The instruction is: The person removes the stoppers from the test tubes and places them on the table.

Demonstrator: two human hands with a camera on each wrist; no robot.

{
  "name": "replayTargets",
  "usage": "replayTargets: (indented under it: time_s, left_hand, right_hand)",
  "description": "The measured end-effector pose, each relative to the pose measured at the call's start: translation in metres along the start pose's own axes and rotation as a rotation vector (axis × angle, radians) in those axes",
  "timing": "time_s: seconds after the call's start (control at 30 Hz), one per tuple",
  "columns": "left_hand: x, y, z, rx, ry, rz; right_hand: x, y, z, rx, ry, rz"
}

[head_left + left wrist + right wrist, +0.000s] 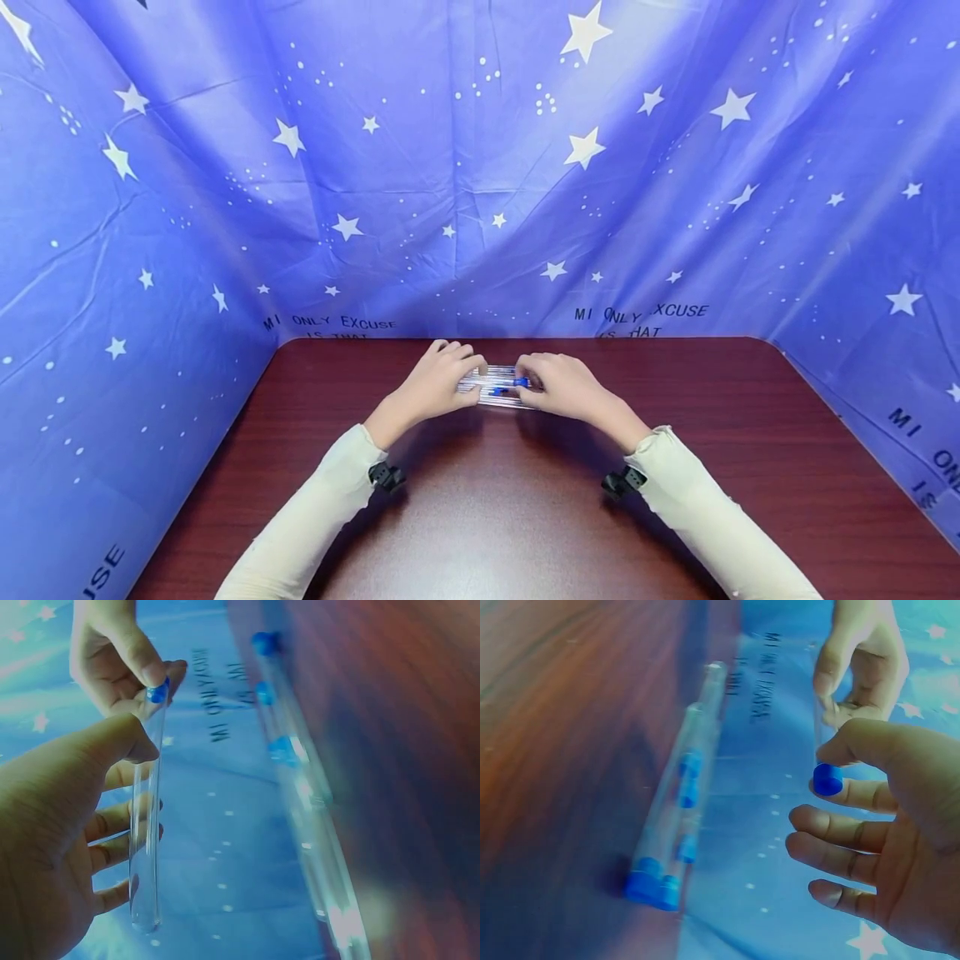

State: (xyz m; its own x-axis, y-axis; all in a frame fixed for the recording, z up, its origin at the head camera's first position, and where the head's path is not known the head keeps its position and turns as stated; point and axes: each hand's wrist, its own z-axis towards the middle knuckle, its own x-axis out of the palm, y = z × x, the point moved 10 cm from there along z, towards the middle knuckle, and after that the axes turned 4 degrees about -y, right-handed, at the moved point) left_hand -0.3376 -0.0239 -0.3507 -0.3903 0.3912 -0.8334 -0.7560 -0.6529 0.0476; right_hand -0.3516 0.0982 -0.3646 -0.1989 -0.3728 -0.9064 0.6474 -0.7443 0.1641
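Note:
A clear test tube (144, 855) with a blue cap (827, 780) is held between both hands, above other tubes. My left hand (431, 383) pinches its glass body between thumb and fingers. At the capped end, my right hand (566, 387) grips the tube with thumb and index finger right at the cap, its other fingers spread apart in the right wrist view. Several more capped tubes (667, 802) lie side by side on the table, blurred in both wrist views. In the head view the hands cover the ends of this row.
A dark red wooden table (480, 517) with rounded far corners lies under the arms. Blue curtains (450, 167) with white stars and printed words stand round its back and sides. Black wrist cameras (386, 477) sit on the light sleeves (322, 508).

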Motion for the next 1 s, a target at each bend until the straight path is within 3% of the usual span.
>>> replayTargets:
  time_s: [0.4,1.0]
  left_hand:
    - [-0.016,-0.006,0.019,-0.029,-0.037,-0.06]
    - [-0.028,-0.011,0.029,-0.046,-0.108,-0.077]
  right_hand:
    - [-0.032,-0.013,-0.003,0.088,-0.01,0.064]
    - [-0.046,-0.019,-0.007,0.122,-0.044,0.115]
